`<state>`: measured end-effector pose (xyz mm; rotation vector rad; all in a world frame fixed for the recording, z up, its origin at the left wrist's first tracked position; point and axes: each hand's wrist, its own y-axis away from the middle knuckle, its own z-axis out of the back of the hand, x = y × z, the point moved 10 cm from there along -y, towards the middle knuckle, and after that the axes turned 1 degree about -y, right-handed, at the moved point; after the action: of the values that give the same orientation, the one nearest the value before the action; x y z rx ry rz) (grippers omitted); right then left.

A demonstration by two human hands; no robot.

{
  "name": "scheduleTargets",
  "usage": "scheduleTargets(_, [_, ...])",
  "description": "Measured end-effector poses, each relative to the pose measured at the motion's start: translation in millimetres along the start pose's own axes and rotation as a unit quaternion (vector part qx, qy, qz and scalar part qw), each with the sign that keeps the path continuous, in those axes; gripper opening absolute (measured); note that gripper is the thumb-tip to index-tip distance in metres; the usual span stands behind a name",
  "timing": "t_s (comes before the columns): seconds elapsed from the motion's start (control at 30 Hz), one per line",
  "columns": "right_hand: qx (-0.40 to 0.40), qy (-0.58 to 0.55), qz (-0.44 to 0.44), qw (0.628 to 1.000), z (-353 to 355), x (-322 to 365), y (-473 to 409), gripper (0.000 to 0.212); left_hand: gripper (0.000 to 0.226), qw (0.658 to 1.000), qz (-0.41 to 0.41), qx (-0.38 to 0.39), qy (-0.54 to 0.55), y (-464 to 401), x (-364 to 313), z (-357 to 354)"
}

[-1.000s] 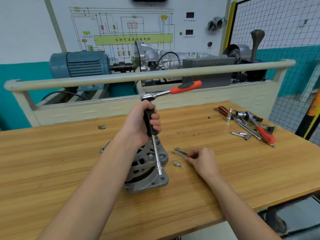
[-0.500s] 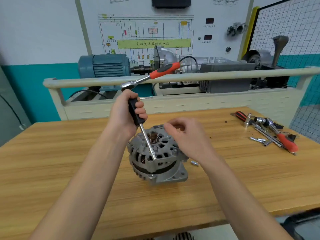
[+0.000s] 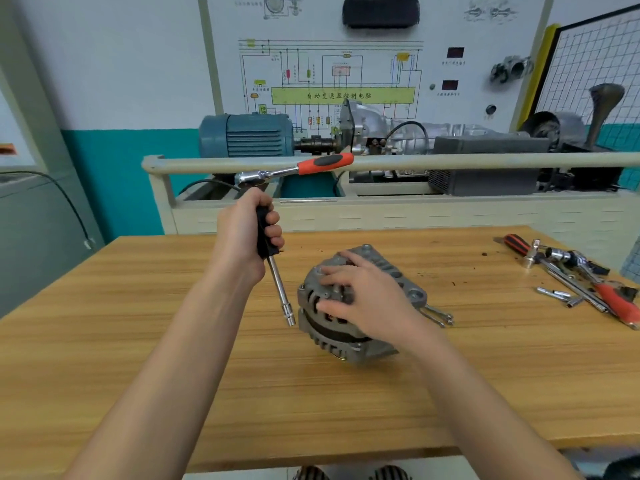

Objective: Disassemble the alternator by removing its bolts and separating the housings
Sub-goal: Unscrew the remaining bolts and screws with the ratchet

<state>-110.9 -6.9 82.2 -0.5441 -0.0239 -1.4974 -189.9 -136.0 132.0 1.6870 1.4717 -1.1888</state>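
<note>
The grey alternator (image 3: 325, 336) stands on the wooden table (image 3: 173, 341), tilted a little. My right hand (image 3: 367, 299) lies over its upper housing, fingers and thumb curled on the ribbed casting. My left hand (image 3: 247, 233) grips the black sleeve of a long socket extension (image 3: 281, 292). An orange-handled ratchet (image 3: 323, 163) sits on the extension's top end. The socket tip hangs in the air just left of the alternator, apart from it. Removed long bolts (image 3: 439, 315) lie on the table right of the alternator, partly hidden by my wrist.
Several loose tools (image 3: 581, 282), among them ratchets, sockets and a screwdriver, lie at the table's right end. Behind the table stands a training bench with a beige rail (image 3: 450, 161), a blue motor (image 3: 247, 135) and a gearbox.
My right hand left the bolts on the table and came onto the alternator's top. My left hand lifted the socket off the alternator and moved it to the left.
</note>
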Motion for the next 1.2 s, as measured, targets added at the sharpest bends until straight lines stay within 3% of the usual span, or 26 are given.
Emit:
scheduleTargets(0.2, [0.148,-0.150,0.060,0.976,7.5,-13.4,5.7,0.039,0.016,1.000,0.012,0.003,0.011,-0.4,5.3,-4.9])
scheduleTargets(0.3, [0.028,-0.182,0.046,0.982,27.1,-15.4,-11.1,0.033,0.016,1.000,0.017,0.009,0.019,0.9,8.9,-13.3])
scheduleTargets(0.37, [-0.010,-0.124,0.038,0.991,21.1,-15.9,-18.0,0.037,0.018,0.999,0.018,0.014,0.026,2.3,12.1,-21.2])
scheduleTargets(0.47, [0.006,-0.074,0.042,0.996,2.9,-23.0,-20.5,0.038,0.022,0.999,0.006,0.029,0.019,4.7,13.6,-34.7])
scheduleTargets(0.6, [0.021,-0.090,0.075,0.993,4.6,-26.0,-22.2,0.029,0.032,0.998,-0.043,0.050,-0.008,6.6,7.2,-49.3])
scheduleTargets(0.87, [0.047,-0.199,0.098,0.974,8.4,-24.6,-25.3,0.027,0.035,0.995,-0.050,0.079,-0.032,11.0,4.6,-71.1])
scheduleTargets(1.2, [0.036,-0.206,0.097,0.973,8.6,-28.5,-27.5,0.022,0.036,0.989,-0.060,0.112,-0.075,17.3,12.4,-91.9])
